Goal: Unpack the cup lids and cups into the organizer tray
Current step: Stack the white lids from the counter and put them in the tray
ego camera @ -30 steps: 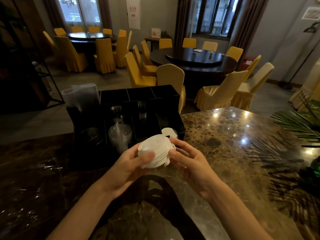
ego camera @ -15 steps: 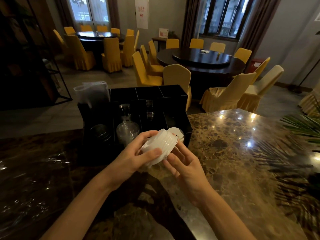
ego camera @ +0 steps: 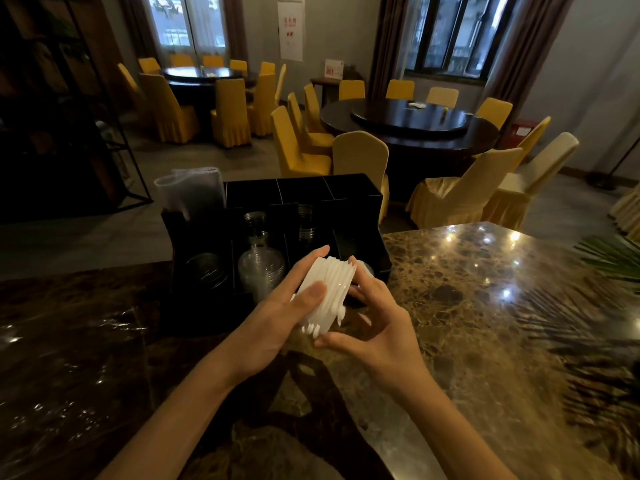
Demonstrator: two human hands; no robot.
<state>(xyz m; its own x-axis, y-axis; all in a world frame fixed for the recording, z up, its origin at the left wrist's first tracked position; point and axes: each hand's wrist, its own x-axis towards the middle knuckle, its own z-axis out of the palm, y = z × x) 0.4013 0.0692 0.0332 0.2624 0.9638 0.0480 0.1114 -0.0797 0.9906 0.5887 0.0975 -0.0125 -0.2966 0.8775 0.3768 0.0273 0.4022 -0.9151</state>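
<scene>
A stack of white cup lids point(ego camera: 330, 291) is held on its side between both hands, just in front of the black organizer tray point(ego camera: 349, 188). My left hand point(ego camera: 273, 317) grips the stack's left face, thumb on top. My right hand point(ego camera: 377, 323) cups its right end and underside. In the tray's front compartments lie clear dome lids point(ego camera: 260, 268), dark flat lids point(ego camera: 207, 271) and a few white lids point(ego camera: 367, 269), mostly hidden behind my fingers. Clear cups point(ego camera: 306, 221) stand in a middle compartment.
A clear plastic bag point(ego camera: 190, 190) sticks up from the tray's back left corner. The tray stands on a marble counter point(ego camera: 485, 306). Palm leaves point(ego camera: 613, 254) reach in at the right edge. Yellow chairs and round tables fill the room beyond.
Both hands turned the lid stack from a flat face-on hold onto its side and moved it closer to the tray's front right compartment. The camera view shifted slightly left.
</scene>
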